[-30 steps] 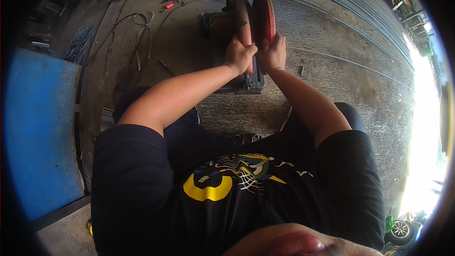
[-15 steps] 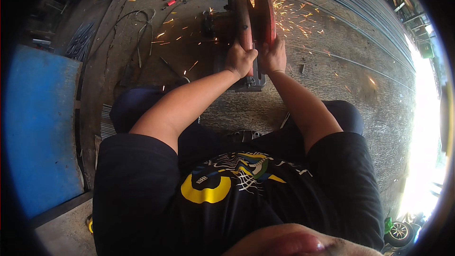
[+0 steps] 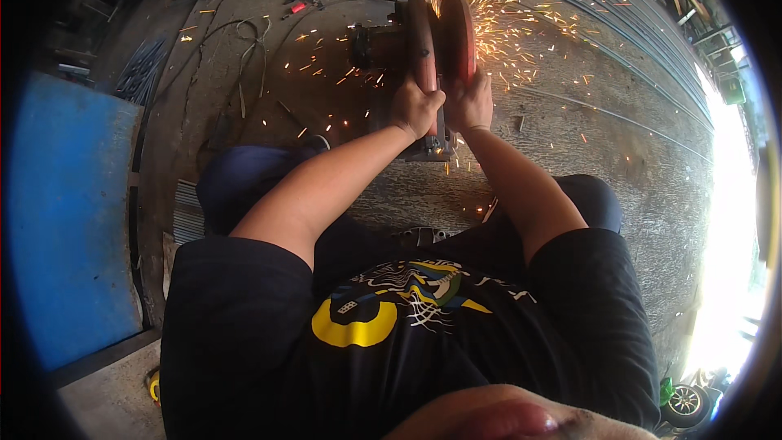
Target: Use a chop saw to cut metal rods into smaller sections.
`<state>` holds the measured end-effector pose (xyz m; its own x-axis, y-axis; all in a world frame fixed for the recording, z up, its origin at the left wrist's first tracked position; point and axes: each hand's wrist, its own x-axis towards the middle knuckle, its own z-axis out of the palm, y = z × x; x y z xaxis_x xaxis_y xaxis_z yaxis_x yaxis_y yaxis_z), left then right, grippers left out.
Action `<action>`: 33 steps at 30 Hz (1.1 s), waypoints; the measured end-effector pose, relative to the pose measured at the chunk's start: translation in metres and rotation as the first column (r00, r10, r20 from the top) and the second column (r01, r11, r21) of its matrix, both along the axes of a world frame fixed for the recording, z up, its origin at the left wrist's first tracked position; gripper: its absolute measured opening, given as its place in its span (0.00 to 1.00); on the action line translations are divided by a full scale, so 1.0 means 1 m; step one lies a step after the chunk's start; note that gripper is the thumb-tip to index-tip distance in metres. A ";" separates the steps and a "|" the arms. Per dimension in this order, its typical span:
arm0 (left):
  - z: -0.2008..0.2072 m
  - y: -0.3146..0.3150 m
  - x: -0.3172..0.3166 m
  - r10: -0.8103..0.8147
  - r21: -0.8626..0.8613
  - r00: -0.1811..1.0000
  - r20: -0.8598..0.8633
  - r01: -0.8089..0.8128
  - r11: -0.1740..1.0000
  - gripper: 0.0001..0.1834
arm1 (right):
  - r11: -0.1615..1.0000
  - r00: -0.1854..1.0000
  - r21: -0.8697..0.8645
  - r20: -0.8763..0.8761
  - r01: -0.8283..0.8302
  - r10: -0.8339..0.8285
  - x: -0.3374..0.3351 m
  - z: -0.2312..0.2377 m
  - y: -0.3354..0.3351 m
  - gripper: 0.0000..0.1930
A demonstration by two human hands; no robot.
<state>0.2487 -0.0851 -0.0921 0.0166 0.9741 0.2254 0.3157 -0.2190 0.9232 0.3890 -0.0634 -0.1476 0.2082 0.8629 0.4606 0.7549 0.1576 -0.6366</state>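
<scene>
A cut-off saw (image 3: 376, 47) throws a dense spray of orange sparks (image 3: 481, 0) from its far side. My left hand (image 3: 417, 107) is closed around the saw's reddish handle (image 3: 423, 53). Beside it on the right, my right hand (image 3: 471, 104) grips the lower edge of the saw's round red guard (image 3: 463, 33), with the thumb on the left side and the fingers on the right. The saw's metal base (image 3: 428, 153) shows just below my hands. What is being cut is hidden behind the saw.
Long thin metal rods (image 3: 627, 49) run across the worn floor (image 3: 586, 220) at the back and right. A looped strap (image 3: 244, 73) and a small red object (image 3: 297, 7) lie to the left. At the far left stands a blue panel (image 3: 73, 212). A wheel (image 3: 686, 401) sits at lower right.
Both hands, with the handle and guard, have sunk slightly toward me. The spark spray looks denser and more orange around the guard's far side.
</scene>
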 end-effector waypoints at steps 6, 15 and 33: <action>0.003 -0.002 0.000 -0.004 0.011 1.000 0.024 0.003 1.000 0.27 | 1.000 1.000 0.025 0.018 0.008 -0.008 -0.001 0.000 -0.001 0.27; -0.001 0.000 0.000 0.002 0.006 1.000 0.002 -0.002 1.000 0.26 | 1.000 1.000 0.021 0.003 0.010 -0.010 -0.002 0.001 -0.002 0.26; 0.001 -0.003 0.002 0.003 0.017 0.997 0.075 -0.005 1.000 0.21 | 0.999 1.000 0.038 0.006 0.005 -0.005 -0.001 -0.002 -0.002 0.27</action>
